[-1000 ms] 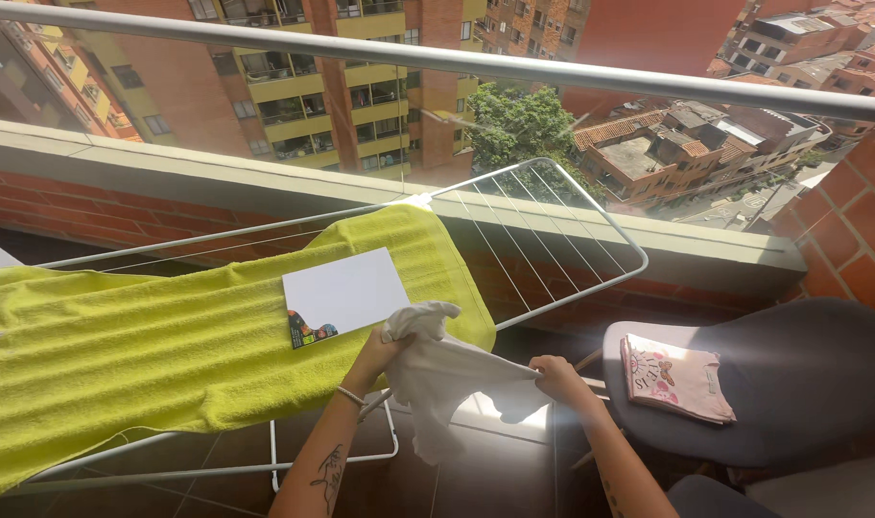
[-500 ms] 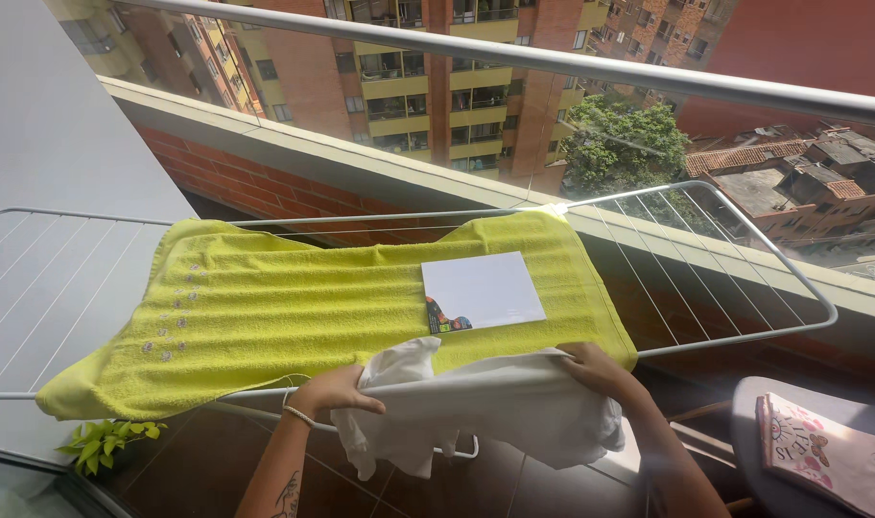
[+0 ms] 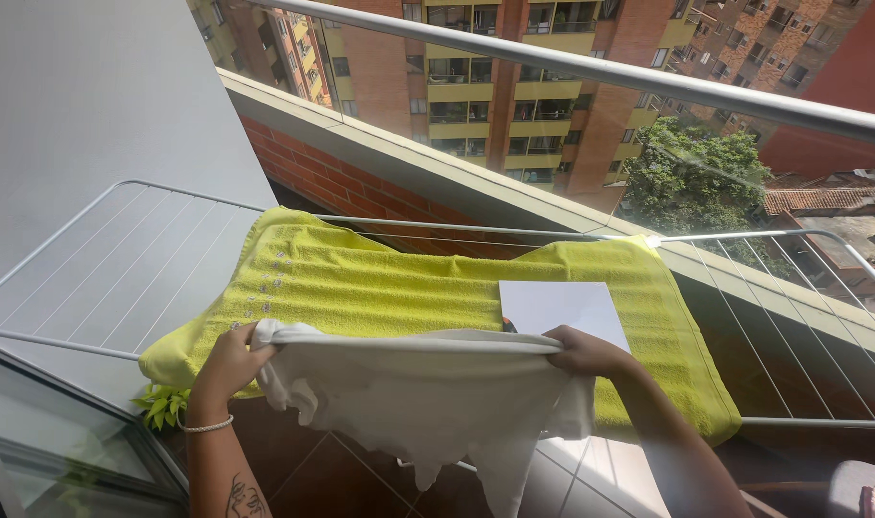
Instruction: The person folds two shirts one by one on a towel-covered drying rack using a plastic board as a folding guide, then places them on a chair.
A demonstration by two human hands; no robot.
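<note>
Two wire wings of a white drying rack (image 3: 102, 278) span the balcony, bearing a lime towel (image 3: 399, 288) spread flat. Near it, a white garment (image 3: 428, 403) hangs stretched between the left hand (image 3: 231, 364) and right hand (image 3: 581, 353), both gripping its top edge to spread it. A white card (image 3: 562, 307) lies on the towel.

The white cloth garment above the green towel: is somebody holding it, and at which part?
Yes. The white cloth garment is held stretched by both hands: the left hand grips its upper left corner, the right hand its upper right corner.
</note>
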